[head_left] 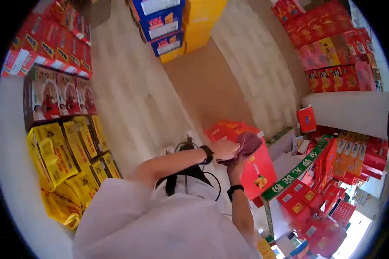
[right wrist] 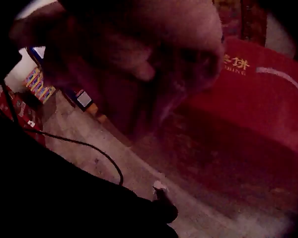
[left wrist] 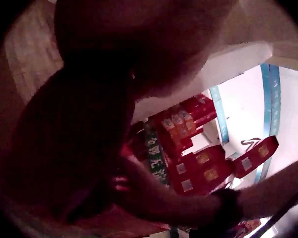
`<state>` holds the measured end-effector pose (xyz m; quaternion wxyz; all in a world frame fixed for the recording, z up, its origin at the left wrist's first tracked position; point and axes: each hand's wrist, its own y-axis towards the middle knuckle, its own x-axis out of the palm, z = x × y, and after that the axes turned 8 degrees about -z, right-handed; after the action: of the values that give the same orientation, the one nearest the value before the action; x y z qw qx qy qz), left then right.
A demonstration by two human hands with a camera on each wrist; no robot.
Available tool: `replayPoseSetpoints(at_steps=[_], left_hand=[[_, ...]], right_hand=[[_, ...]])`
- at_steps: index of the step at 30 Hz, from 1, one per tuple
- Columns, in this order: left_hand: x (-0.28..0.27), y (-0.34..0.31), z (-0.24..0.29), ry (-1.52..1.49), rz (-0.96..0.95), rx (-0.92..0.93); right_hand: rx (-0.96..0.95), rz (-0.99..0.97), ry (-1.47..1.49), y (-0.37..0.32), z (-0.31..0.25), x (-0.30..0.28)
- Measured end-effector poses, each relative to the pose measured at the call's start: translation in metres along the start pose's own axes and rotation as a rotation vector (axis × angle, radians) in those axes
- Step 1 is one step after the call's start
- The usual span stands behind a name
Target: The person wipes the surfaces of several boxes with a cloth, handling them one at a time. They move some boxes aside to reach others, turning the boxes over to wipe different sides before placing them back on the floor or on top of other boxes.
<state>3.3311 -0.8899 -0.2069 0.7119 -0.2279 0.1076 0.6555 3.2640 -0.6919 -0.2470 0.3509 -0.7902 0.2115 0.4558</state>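
A crumpled dark maroon cloth (head_left: 249, 144) is bunched between both hands over a red box (head_left: 258, 169) with a fruit picture. From the left, the left hand (head_left: 225, 150) grips the cloth's near side, fingers curled. Just below it, the right hand (head_left: 235, 170) holds the cloth's lower edge, partly hidden by it. In the left wrist view, the dark cloth (left wrist: 72, 134) hangs near the right hand (left wrist: 149, 193), its fingertips at the cloth. In the right wrist view, folds of cloth (right wrist: 129, 99) hang beside the red box (right wrist: 268, 94) with gold lettering; the picture is dark.
Yellow packs (head_left: 56, 151) and brown boxes (head_left: 58, 97) line the left side. Blue cartons (head_left: 162, 23) and yellow cartons (head_left: 201, 21) stand ahead on the floor. At right are red boxes (head_left: 300, 200) behind a green strip (head_left: 299, 166). A cable (right wrist: 84, 141) hangs near the body.
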Motion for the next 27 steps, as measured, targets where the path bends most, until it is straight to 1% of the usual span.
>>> replayPoseSetpoints(at_steps=[1, 2, 3, 4, 5, 6, 7, 8, 9, 10, 11, 12, 13, 14, 15, 16, 17, 18, 19, 20, 21, 23, 24, 25, 27], left_hand=[[-0.014, -0.010, 0.009, 0.073, -0.137, -0.018], [-0.022, -0.020, 0.016, 0.089, -0.134, -0.029], [-0.025, -0.034, 0.017, 0.116, -0.131, -0.028], [-0.026, -0.049, 0.018, 0.047, -0.076, 0.000], [-0.029, -0.064, 0.018, -0.024, -0.021, 0.030], [-0.040, -0.083, 0.023, 0.006, -0.048, -0.033], [-0.044, -0.103, 0.020, 0.021, -0.038, -0.033], [-0.045, -0.124, 0.014, 0.026, 0.035, -0.058], [-0.049, -0.146, 0.008, 0.034, 0.112, -0.086], [-0.057, -0.168, 0.002, 0.067, 0.068, -0.175], [-0.066, -0.193, -0.005, 0.096, 0.084, -0.197], [-0.075, -0.216, -0.012, 0.036, 0.134, -0.223], [-0.081, -0.239, -0.017, -0.038, 0.182, -0.254], [-0.087, -0.260, -0.025, -0.087, 0.156, -0.370], [-0.084, -0.284, -0.034, -0.086, 0.134, -0.385], [-0.088, -0.305, -0.045, -0.107, 0.248, -0.371], [-0.100, -0.319, -0.059, -0.122, 0.377, -0.343], [-0.109, -0.331, -0.072, -0.114, 0.383, -0.330], [-0.114, -0.347, -0.085, -0.132, 0.457, -0.436], [-0.119, -0.363, -0.096, -0.154, 0.527, -0.548], [-0.132, -0.377, -0.099, -0.159, 0.527, -0.548], [-0.161, -0.402, -0.112, -0.213, 0.344, -0.561], [-0.172, -0.411, -0.120, -0.144, 0.312, -0.621], [-0.187, -0.417, -0.134, -0.155, 0.313, -0.615], [-0.223, -0.428, -0.137, -0.161, 0.020, -0.900]], right_hand=[[0.076, -0.038, 0.165, -0.010, -0.003, 0.011], [0.065, -0.018, 0.182, -0.019, -0.008, 0.022], [0.082, -0.006, 0.444, -0.028, -0.015, 0.033], [0.096, 0.000, 0.704, -0.036, -0.022, 0.043], [0.082, 0.011, 0.714, -0.046, -0.036, 0.047], [0.003, 0.043, 0.557, -0.059, -0.056, 0.050], [-0.074, 0.072, 0.399, -0.070, -0.076, 0.054], [0.077, 0.030, 0.239, -0.074, -0.102, 0.056], [0.055, 0.033, 0.250, -0.076, -0.116, 0.058], [-0.061, 0.015, 0.304, -0.078, -0.133, 0.062], [-0.180, -0.002, 0.362, -0.078, -0.151, 0.071], [-0.243, 0.016, 0.460, -0.074, -0.161, 0.095], [-0.271, -0.001, 0.477, -0.065, -0.164, 0.111], [-0.316, -0.078, 0.438, -0.072, -0.174, 0.118], [-0.344, -0.143, 0.399, -0.084, -0.191, 0.117], [-0.321, -0.177, 0.401, -0.090, -0.209, 0.112], [-0.326, -0.157, 0.404, -0.085, -0.220, 0.116], [-0.317, -0.166, 0.395, -0.079, -0.223, 0.126], [-0.307, -0.183, 0.382, -0.073, -0.227, 0.132], [-0.308, -0.161, 0.466, -0.069, -0.242, 0.120], [-0.306, -0.163, 0.462, -0.059, -0.251, 0.115], [-0.235, -0.221, 0.512, -0.033, -0.270, 0.104], [-0.219, -0.265, 0.656, -0.021, -0.289, 0.090], [-0.216, -0.265, 0.644, -0.004, -0.308, 0.085], [-0.291, -0.265, 0.813, 0.022, -0.339, 0.074]])
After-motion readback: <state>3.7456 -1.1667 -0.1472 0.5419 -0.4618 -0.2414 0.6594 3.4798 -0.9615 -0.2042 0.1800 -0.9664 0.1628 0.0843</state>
